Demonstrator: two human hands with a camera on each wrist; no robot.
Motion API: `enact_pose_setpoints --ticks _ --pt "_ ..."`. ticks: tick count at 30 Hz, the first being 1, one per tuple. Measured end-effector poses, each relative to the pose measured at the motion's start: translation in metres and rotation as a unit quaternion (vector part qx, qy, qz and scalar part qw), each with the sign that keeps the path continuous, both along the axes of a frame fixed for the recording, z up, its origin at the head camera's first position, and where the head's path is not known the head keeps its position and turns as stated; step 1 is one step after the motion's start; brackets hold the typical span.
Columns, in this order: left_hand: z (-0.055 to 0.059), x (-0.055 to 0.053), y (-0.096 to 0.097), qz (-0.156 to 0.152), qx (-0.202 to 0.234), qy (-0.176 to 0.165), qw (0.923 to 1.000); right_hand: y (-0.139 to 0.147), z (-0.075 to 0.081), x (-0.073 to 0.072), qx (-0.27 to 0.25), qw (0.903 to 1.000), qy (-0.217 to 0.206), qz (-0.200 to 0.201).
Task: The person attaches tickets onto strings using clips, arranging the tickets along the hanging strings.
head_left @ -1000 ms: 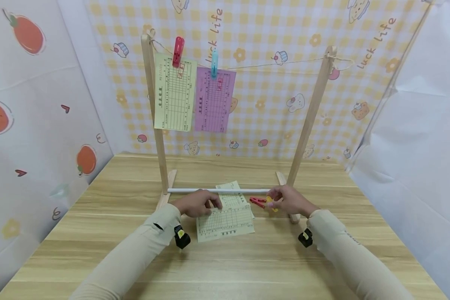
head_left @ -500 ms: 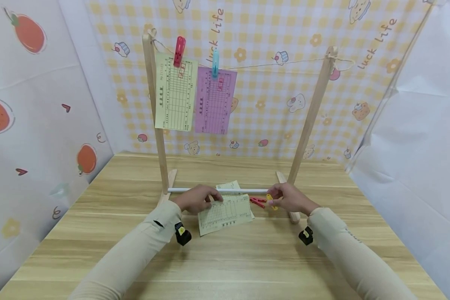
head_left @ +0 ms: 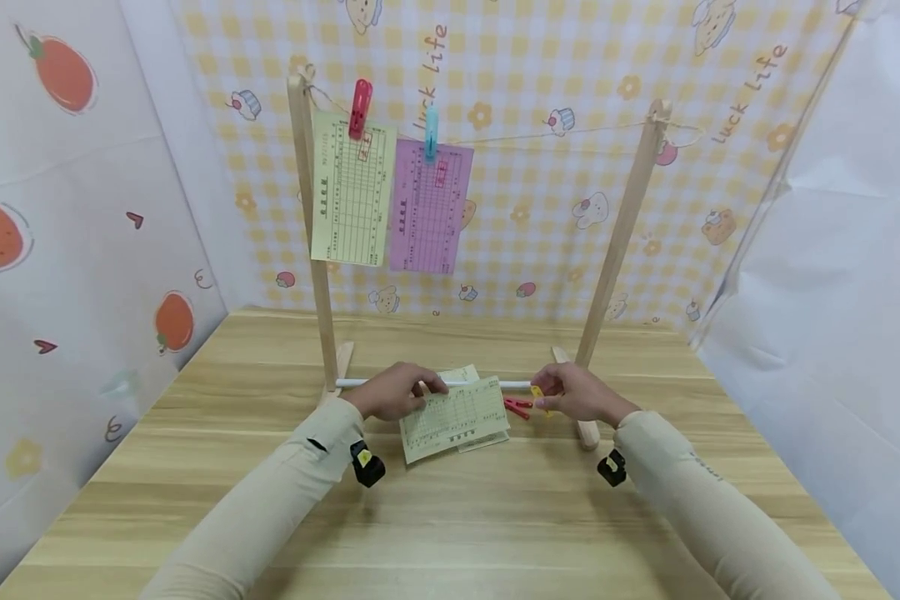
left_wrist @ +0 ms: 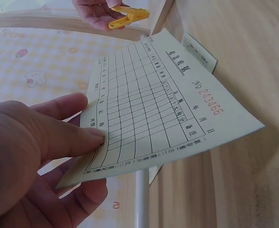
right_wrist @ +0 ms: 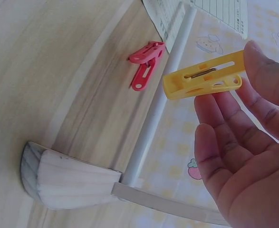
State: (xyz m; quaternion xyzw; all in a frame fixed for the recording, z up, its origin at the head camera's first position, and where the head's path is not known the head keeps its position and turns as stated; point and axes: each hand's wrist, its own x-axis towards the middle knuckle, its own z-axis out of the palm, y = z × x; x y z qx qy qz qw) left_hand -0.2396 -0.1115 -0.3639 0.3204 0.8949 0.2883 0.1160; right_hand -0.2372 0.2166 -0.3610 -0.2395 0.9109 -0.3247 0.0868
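Observation:
My left hand (head_left: pixel 396 392) pinches a pale green receipt slip (head_left: pixel 456 421) by its edge, thumb on the printed face in the left wrist view. The slip tilts above the table and partly covers another pale slip (head_left: pixel 461 372). On the other side, my right hand (head_left: pixel 579 393) holds a yellow clothespin (right_wrist: pixel 203 78) between thumb and fingers. A red clothespin (head_left: pixel 518 406) lies on the table between the hands. Overhead, a red clothespin (head_left: pixel 360 108) holds a green slip (head_left: pixel 352 200) on the string (head_left: pixel 562 132), and a light blue clothespin (head_left: pixel 431 133) holds a purple slip (head_left: pixel 429 217).
Two wooden posts (head_left: pixel 619 242) carry the string, and a white rod (head_left: pixel 360 382) joins them low down, close behind both hands. Their wooden feet (head_left: pixel 588 435) rest on the wood-grain table (head_left: pixel 450 533). A checked cloth (head_left: pixel 525 208) hangs behind.
My left hand has lifted the receipt slip and tilted it up, moving slightly away from me. The right hand stays nearly in place with the yellow clothespin.

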Motion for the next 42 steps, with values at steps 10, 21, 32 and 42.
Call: enact_pose_setpoints --ticks 10,21,32,42 --pt "0.011 -0.002 0.001 0.007 0.018 0.004 0.9998 0.0 0.007 -0.002 0.006 0.9999 0.013 0.004" --pt "0.015 -0.004 0.001 0.009 0.037 0.035 0.9986 -0.003 0.013 -0.005 0.008 0.9996 0.026 0.0" --pt "0.022 -0.005 0.002 0.029 0.054 0.069 0.9957 -0.007 0.023 -0.006 0.017 0.999 0.042 0.002" --pt "0.026 -0.004 0.002 0.043 0.065 0.092 0.9927 -0.007 0.031 -0.005 0.028 0.9986 0.044 -0.006"
